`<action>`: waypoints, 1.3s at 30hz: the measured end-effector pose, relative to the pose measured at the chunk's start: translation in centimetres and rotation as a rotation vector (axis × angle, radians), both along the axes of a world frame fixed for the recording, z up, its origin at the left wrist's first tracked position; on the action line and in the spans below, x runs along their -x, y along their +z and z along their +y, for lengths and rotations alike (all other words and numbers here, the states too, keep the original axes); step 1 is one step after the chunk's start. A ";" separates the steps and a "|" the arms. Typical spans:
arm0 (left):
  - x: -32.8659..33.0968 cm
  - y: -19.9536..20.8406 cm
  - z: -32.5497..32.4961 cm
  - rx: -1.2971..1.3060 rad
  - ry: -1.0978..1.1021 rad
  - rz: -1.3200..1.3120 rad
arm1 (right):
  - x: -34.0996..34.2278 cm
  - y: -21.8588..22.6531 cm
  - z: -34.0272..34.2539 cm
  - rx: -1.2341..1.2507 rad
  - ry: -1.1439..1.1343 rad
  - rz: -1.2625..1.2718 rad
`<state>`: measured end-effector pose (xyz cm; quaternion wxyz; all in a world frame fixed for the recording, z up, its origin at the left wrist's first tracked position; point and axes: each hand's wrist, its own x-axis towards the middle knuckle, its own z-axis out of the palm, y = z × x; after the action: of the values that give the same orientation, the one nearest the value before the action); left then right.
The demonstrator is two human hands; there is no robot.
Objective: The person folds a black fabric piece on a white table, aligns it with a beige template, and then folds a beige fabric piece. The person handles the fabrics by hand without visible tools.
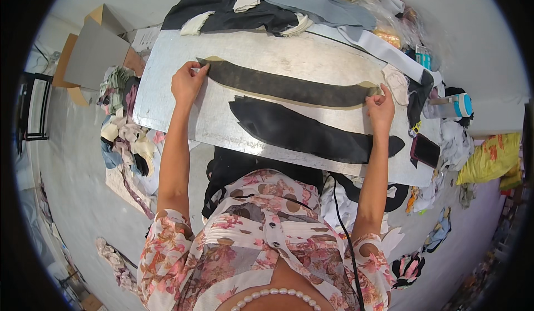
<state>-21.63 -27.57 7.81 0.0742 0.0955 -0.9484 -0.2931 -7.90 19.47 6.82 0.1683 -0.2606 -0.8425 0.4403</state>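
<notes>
Across the metal-topped table (167,102) lies a long, curved dark-grey fabric strip (289,88) with paler beige edging, shaped like a collar band. My left hand (189,83) pinches its left tip between thumb and fingers. At the opposite end, my right hand (380,106) grips the other tip in the same way. Nearer to me rests a wider, curved black fabric piece (303,130), its right part passing beneath my right forearm. Neither hand touches the black piece's left end.
Black and grey-blue cloth (222,8) is heaped along the far edge. On the right sit a clear jar with a blue lid (448,106) and a dark phone (425,150). Fabric scraps (130,138) pile up at left near an open cardboard box (97,55); a yellow sack (489,158) stands right.
</notes>
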 end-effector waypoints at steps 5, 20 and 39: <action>-0.1 -0.8 -0.3 -0.035 -0.015 0.052 | 0.1 0.3 -0.1 0.007 -0.031 0.033; -1.4 0.3 0.8 0.049 -0.045 0.162 | 0.1 -1.6 2.3 0.042 -0.002 0.024; -1.5 0.8 1.7 0.177 -0.112 0.144 | -0.6 -0.6 2.5 -0.049 -0.009 -0.005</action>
<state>-20.15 -25.89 8.62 0.1335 0.0144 -0.9667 -0.2180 -7.28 22.02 6.23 0.1745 -0.2614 -0.8522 0.4182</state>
